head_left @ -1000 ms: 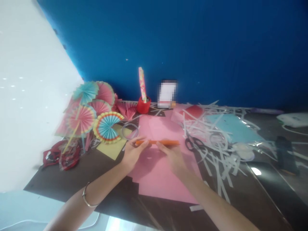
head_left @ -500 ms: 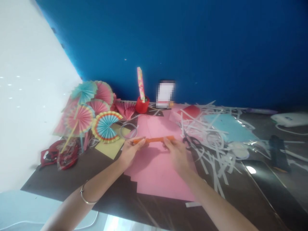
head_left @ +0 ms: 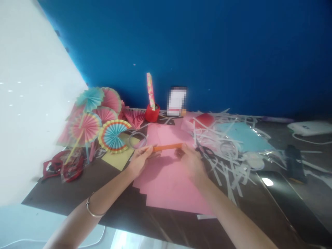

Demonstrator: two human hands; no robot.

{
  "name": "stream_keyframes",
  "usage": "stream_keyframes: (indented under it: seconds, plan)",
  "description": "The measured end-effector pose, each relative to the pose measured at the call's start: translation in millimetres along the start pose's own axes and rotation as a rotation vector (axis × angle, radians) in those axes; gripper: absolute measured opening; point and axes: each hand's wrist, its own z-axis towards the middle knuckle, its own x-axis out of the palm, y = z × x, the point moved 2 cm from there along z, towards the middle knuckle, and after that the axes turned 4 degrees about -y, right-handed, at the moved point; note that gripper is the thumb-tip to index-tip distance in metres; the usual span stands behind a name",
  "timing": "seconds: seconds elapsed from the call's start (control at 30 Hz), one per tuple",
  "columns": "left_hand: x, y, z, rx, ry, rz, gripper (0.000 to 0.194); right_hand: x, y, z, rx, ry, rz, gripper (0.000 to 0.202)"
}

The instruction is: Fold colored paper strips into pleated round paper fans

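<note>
A narrow orange paper strip (head_left: 168,147) is stretched level between my two hands, above pink paper sheets (head_left: 173,186) lying on the dark table. My left hand (head_left: 141,158) pinches the strip's left end. At the right end, my right hand (head_left: 190,160) grips it between thumb and fingers. The sheets overlap one another, and a shadow of the hands falls on them. A yellow sheet (head_left: 118,155) lies left of my left hand, and dark scissors (head_left: 206,151) are just right of my right hand.
Folded paper fans (head_left: 114,136) fill the left side, with a red-rimmed item (head_left: 74,166) below. A red holder (head_left: 152,113) stands at the back. White paper strips (head_left: 233,173), a blue sheet (head_left: 245,136) and a dark phone-like slab (head_left: 290,204) lie to the right.
Both hands still hold the orange strip, whose right end has tipped slightly upward. Less of the strip shows beyond the fingers, and the whole view has shifted slightly.
</note>
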Motion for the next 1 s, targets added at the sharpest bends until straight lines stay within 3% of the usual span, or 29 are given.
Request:
stream_keyframes:
  seconds: [0.07,0.13,0.2,0.27,0.33,0.4,0.57,0.63,0.77,1.0]
  plan:
    - [-2.4,0.0,0.6,0.038,-0.035,0.066,0.039,-5.9,5.1,2.3,-0.191,-0.021,-0.185,0.042]
    - [-4.2,0.0,0.7,0.072,-0.066,0.152,0.040,-9.4,13.8,0.6,-0.510,-0.017,-0.492,0.045]
    - [-4.4,0.1,0.0,0.091,-0.057,0.227,0.042,-7.6,19.7,-4.8,-0.802,0.069,-0.793,0.039]
    - [-3.3,0.2,-1.1,0.090,-0.007,0.280,0.042,-4.0,21.6,-10.5,-0.962,0.153,-0.962,0.025]
    - [-2.7,-0.1,-2.3,0.098,0.055,0.334,0.042,-0.8,22.3,-14.6,-1.020,0.194,-1.015,0.019]
    - [-4.1,-1.8,-3.1,0.196,0.092,0.436,0.039,1.0,23.2,-16.6,-1.039,0.229,-1.032,0.019]
    - [-12.2,-6.9,-4.6,0.773,0.103,1.083,0.025,1.7,22.7,-15.2,-1.037,0.367,-1.163,0.022]
    - [-13.3,-5.7,-4.2,0.880,0.194,1.321,0.026,1.8,19.9,-13.8,-1.031,0.412,-1.218,0.024]
    - [-9.2,-5.9,-4.5,0.873,0.392,1.556,0.025,2.7,12.7,-14.4,-1.084,0.550,-1.310,0.029]
    - [-0.9,-11.6,-9.2,0.866,0.468,1.775,0.023,7.7,1.7,-17.6,-1.106,0.635,-1.279,0.029]
